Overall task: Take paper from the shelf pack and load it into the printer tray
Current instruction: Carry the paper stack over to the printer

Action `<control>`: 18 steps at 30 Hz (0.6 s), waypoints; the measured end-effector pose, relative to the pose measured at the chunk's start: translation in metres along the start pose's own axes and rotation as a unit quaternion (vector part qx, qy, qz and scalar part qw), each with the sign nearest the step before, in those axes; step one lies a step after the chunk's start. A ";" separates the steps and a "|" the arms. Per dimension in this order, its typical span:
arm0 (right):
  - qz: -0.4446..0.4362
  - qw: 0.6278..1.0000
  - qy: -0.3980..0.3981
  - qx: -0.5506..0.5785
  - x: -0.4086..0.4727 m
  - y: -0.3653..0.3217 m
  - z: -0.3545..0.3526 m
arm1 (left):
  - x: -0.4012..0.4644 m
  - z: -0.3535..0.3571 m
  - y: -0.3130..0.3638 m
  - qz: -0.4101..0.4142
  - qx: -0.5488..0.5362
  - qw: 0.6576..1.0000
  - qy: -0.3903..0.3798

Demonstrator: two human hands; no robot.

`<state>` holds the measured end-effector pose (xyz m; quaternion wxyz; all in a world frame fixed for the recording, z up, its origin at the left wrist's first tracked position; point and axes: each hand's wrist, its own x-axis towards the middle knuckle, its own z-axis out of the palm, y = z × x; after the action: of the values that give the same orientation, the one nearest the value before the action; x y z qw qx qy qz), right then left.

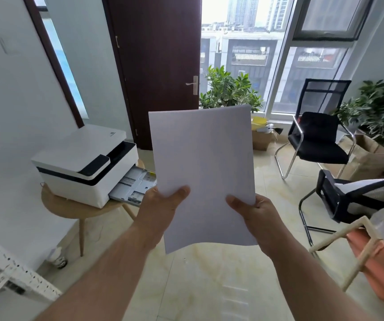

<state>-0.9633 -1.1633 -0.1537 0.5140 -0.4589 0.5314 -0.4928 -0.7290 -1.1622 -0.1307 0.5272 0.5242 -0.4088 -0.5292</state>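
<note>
A thin stack of white paper [203,167] is held upright in the middle of the view. My left hand [163,202] grips its lower left edge, thumb on the front. Gripping the lower right edge is my right hand [253,212]. To the left, a white and black printer [82,163] sits on a round wooden stool [70,205]. Its paper tray [133,185] is pulled out toward the right, and the paper's left edge hides the tray's far end. The shelf pack is not visible.
A white perforated metal shelf rail [7,267] crosses the lower left corner. A dark door [158,66] stands behind the printer. Two black chairs [318,137] [348,200], cardboard boxes and potted plants stand at the right by the window. An orange basin [381,269] is near right.
</note>
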 end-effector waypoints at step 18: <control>0.028 0.991 -0.131 -0.023 0.222 -0.011 -0.031 | 0.151 0.073 -0.013 -0.011 -0.017 0.987 0.162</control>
<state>-1.0058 -1.3838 -0.1642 0.5825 -0.5161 0.4828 -0.4015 -0.7870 -1.3189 -0.1540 0.5894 0.5988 -0.3028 -0.4498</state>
